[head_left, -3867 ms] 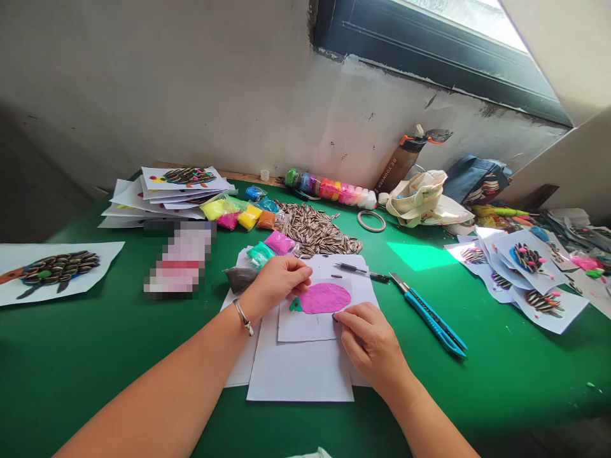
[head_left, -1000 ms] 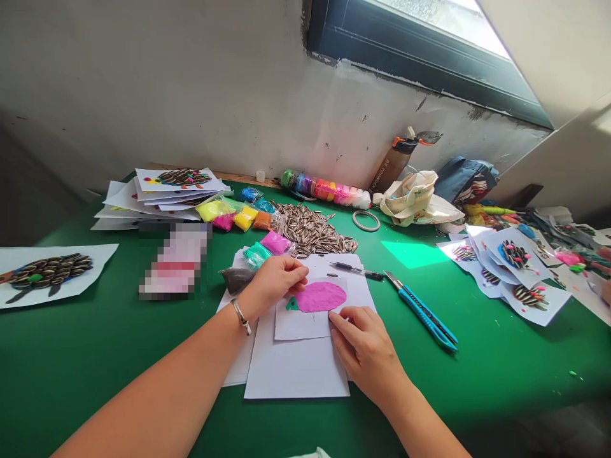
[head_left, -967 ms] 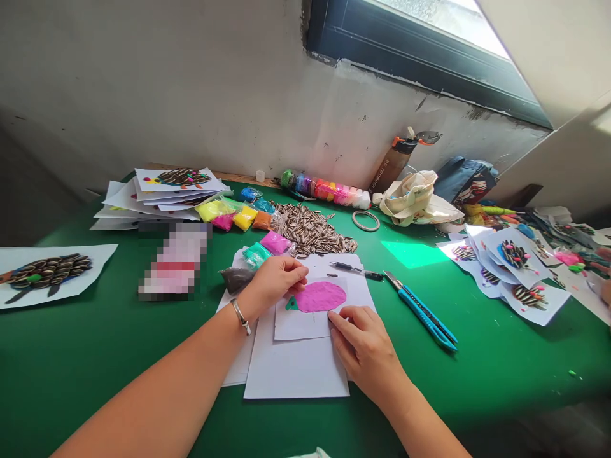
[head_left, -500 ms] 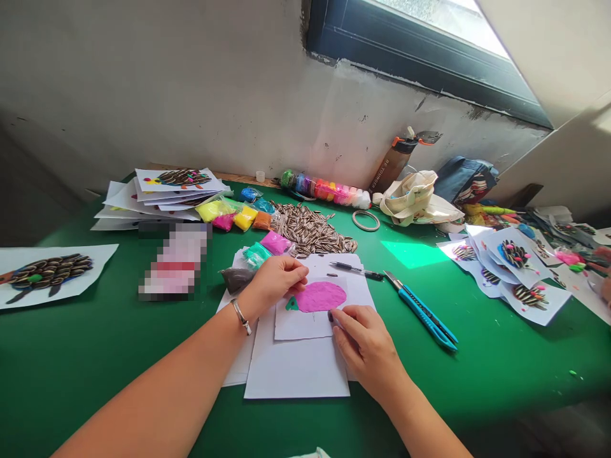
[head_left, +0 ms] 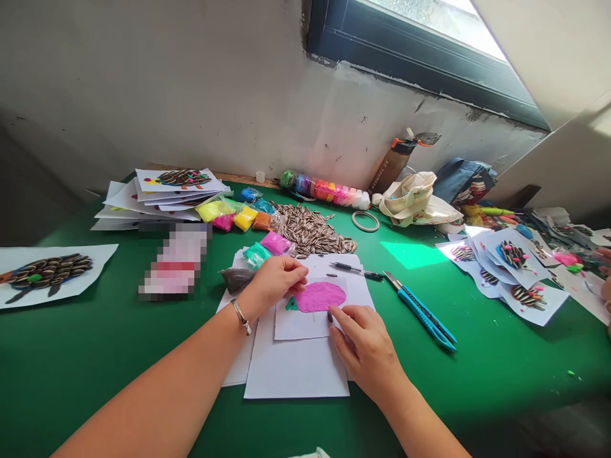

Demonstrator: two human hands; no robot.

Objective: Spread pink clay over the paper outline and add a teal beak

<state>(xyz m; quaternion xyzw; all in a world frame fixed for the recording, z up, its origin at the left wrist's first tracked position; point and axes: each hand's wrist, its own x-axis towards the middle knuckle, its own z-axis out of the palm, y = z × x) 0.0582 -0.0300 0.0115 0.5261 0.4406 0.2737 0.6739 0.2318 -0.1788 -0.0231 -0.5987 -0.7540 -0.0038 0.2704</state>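
Note:
On a small white paper card (head_left: 291,327) lies a flat pink clay oval (head_left: 322,296), with a small green clay piece (head_left: 291,305) at its left end. My left hand (head_left: 277,278) is over the card's upper left, thumb and fingers pinched together; what they hold, if anything, is hidden. With its index fingertip my right hand (head_left: 365,337) touches a small dark piece (head_left: 330,316) just below the oval's lower right. Its thumb is apart from the index finger. A short pencil line shows under the oval. Larger white sheets (head_left: 298,372) lie beneath the card.
Behind the sheets are bagged clay (head_left: 258,253) and a heap of striped sunflower seeds (head_left: 310,229). A pen (head_left: 356,270) and a blue utility knife (head_left: 422,312) lie right. Seed pictures (head_left: 518,254) and a stack of sheets (head_left: 128,197) flank them. A person's hand (head_left: 606,286) is at far right.
My right index fingertip has shifted slightly left and up, onto the small dark piece, which now shows more. My left hand stays where it was.

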